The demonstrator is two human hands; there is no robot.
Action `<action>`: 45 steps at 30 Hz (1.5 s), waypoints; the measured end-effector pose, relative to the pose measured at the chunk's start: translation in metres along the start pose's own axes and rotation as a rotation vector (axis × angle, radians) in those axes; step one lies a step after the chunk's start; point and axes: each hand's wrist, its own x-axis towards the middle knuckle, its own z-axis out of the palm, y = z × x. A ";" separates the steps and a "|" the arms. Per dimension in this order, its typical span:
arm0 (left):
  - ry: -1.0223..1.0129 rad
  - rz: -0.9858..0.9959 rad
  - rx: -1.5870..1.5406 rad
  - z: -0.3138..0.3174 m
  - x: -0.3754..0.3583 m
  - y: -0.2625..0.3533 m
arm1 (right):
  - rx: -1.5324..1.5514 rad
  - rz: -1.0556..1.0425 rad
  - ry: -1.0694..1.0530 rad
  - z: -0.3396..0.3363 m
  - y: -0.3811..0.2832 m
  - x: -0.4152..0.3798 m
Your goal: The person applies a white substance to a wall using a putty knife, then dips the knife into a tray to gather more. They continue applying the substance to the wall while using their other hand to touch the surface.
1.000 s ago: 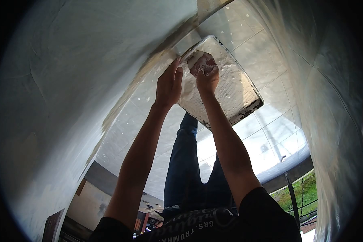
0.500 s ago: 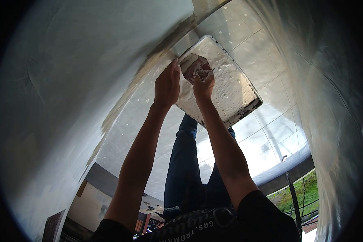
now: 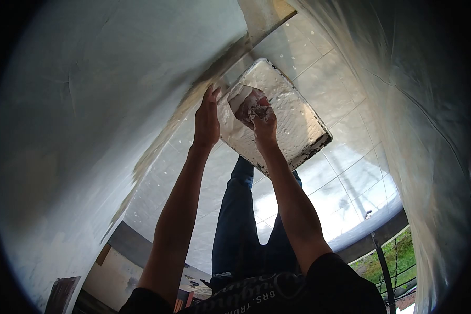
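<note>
Both hands sit in the upper middle of the frame. Going left to right, I see the left hand [image 3: 206,119] with fingers straight and together, pressed flat against the near edge of the tray [image 3: 293,118], gripping nothing. Just beside it, the right hand [image 3: 264,125] is closed around a putty-caked scraper [image 3: 246,104], its broad flat blade resting inside the tray. That tray is a rectangle with rounded corners, crusted in rough white plaster, lying on glossy square floor tiles [image 3: 345,172]. Its long axis runs from upper left to lower right.
</note>
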 end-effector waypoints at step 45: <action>-0.323 -0.249 0.377 -0.018 -0.004 -0.006 | -0.489 -0.283 0.102 0.029 0.033 -0.011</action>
